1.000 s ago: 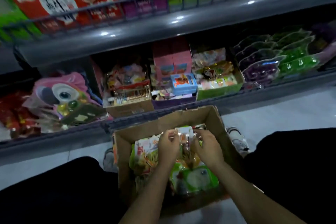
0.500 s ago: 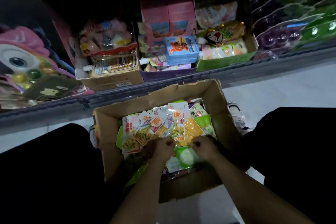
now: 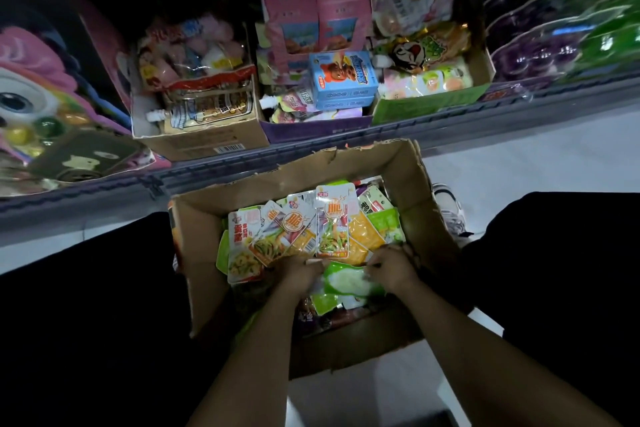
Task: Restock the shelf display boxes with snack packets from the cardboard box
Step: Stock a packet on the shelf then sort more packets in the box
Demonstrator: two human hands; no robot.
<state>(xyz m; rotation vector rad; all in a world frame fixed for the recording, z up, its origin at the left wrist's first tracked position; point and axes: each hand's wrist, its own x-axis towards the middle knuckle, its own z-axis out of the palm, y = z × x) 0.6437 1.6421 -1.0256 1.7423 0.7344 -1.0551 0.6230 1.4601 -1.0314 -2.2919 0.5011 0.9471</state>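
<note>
An open cardboard box [image 3: 410, 180] sits on the floor between my knees, full of snack packets. Several white-and-orange packets [image 3: 332, 222] are fanned upright in it, and my left hand [image 3: 298, 270] grips their lower ends. My right hand [image 3: 393, 265] is down among the packets at the right, fingers curled on a green-and-white packet [image 3: 346, 282] and the yellow ones beside it. On the lowest shelf stand three display boxes: a brown one [image 3: 204, 142], a purple one [image 3: 318, 126] and a green one [image 3: 426, 106].
A blue carton [image 3: 343, 80] and pink cartons [image 3: 318, 21] sit in the purple box. A pink toy pack [image 3: 41, 94] lies at the shelf's left, jelly cup packs [image 3: 561, 28] at its right. The shelf rail [image 3: 450, 128] runs just beyond the cardboard box. A shoe [image 3: 448, 208] shows right of it.
The view has tilted down from the upper shelves to the box. Both hands dropped from chest height into the box, and the packets now stand fanned out from my left hand.
</note>
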